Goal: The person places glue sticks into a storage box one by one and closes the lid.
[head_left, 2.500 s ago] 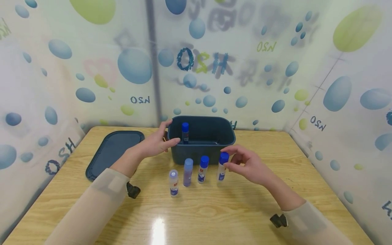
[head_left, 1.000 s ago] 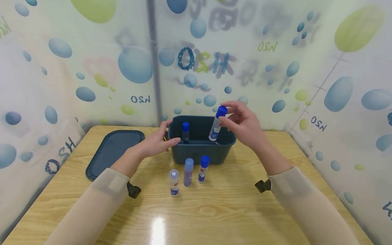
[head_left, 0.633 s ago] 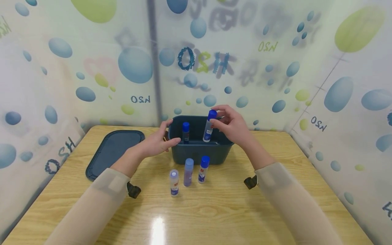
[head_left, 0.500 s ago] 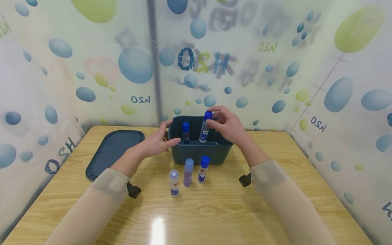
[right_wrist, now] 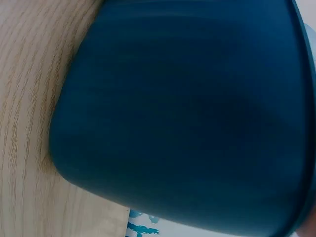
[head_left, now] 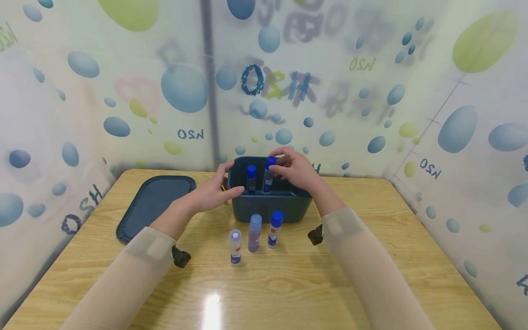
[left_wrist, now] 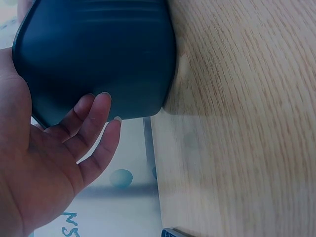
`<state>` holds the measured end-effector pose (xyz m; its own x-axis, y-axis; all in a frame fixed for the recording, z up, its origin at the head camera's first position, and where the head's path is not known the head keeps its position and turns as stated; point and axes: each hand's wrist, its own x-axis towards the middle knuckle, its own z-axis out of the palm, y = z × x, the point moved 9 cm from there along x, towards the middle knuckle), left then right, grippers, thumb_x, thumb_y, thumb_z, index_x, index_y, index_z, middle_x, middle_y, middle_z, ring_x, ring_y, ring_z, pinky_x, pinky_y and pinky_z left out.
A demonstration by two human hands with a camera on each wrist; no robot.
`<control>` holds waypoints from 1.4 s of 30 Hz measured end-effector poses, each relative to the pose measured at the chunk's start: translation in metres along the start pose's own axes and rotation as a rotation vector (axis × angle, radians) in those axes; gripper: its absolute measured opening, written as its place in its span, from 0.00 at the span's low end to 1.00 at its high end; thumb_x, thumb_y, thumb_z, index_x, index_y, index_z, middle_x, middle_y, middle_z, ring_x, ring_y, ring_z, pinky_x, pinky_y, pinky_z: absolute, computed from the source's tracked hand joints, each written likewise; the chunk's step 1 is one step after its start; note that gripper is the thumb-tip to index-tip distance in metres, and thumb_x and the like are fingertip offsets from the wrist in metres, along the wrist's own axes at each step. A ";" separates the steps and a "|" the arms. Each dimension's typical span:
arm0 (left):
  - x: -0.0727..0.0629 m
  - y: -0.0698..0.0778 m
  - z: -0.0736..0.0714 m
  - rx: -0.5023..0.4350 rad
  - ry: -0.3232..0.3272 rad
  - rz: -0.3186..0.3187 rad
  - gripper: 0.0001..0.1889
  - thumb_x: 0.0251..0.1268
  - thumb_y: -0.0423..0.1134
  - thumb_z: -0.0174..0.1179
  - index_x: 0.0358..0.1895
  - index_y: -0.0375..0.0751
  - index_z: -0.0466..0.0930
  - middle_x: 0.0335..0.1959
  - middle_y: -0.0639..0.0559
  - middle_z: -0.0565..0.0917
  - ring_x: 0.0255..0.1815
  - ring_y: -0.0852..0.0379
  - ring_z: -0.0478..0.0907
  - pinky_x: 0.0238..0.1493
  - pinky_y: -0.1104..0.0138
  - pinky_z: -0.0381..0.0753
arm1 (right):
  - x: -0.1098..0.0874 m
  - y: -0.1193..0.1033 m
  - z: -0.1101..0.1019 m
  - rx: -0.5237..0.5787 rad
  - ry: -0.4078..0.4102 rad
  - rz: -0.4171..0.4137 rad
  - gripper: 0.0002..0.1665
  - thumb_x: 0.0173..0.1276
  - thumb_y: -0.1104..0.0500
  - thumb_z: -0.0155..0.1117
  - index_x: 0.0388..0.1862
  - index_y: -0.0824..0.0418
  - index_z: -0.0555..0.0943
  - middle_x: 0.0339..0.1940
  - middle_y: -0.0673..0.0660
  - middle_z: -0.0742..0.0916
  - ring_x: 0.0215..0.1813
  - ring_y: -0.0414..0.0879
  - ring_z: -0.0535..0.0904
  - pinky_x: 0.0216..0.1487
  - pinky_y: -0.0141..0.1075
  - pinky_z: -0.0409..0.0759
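A dark blue plastic bin (head_left: 270, 208) stands on the table, its top uncovered. My left hand (head_left: 212, 190) holds its left end, thumb over the front rim and index finger at the back corner. In the left wrist view the other fingers (left_wrist: 96, 126) curve beside the end wall. My right hand (head_left: 294, 169) reaches over the right side and pinches a blue-capped glue stick (head_left: 268, 181) by its cap, inside the bin. Another blue-capped glue stick (head_left: 251, 178) stands upright to its left. The right wrist view shows mostly the bin's outer wall (right_wrist: 182, 113).
In front of the bin stand three glue sticks: one with a clear cap (head_left: 235, 247), a light purple one (head_left: 255, 233) and a blue-capped one (head_left: 275, 229). A dark flat lid (head_left: 154, 206) lies on the table (head_left: 268, 293) at left. A patterned curtain (head_left: 185, 151) closes the back.
My right hand lifted the rightmost glue stick from the table, carried it over the bin, then moved it left and down beside the one inside. The left hand stayed in place.
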<state>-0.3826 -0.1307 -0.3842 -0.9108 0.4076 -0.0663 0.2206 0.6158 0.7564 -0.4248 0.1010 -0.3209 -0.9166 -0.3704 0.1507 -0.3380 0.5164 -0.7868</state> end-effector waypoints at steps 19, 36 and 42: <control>0.000 0.000 0.001 0.011 0.003 -0.002 0.56 0.79 0.69 0.59 0.92 0.56 0.30 0.54 0.39 0.83 0.50 0.40 0.88 0.52 0.52 0.87 | 0.010 0.023 0.017 -0.020 -0.086 0.106 0.21 0.84 0.59 0.67 0.71 0.57 0.79 0.60 0.66 0.91 0.58 0.64 0.91 0.65 0.59 0.86; 0.002 -0.001 0.001 0.010 0.014 0.007 0.57 0.78 0.72 0.59 0.92 0.56 0.31 0.52 0.40 0.83 0.50 0.39 0.88 0.51 0.55 0.86 | 0.010 0.025 0.020 -0.086 -0.087 0.132 0.22 0.83 0.59 0.67 0.72 0.54 0.79 0.58 0.63 0.92 0.53 0.55 0.92 0.60 0.53 0.89; 0.003 -0.001 0.000 0.014 0.018 0.003 0.57 0.77 0.72 0.59 0.91 0.58 0.30 0.52 0.40 0.83 0.48 0.42 0.87 0.51 0.55 0.86 | 0.010 0.024 0.019 -0.107 -0.081 0.120 0.21 0.83 0.59 0.68 0.71 0.55 0.79 0.56 0.63 0.92 0.52 0.55 0.93 0.60 0.52 0.90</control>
<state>-0.3852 -0.1303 -0.3854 -0.9161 0.3976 -0.0520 0.2285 0.6242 0.7471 -0.4380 0.0951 -0.3500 -0.9329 -0.3600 0.0078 -0.2523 0.6379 -0.7277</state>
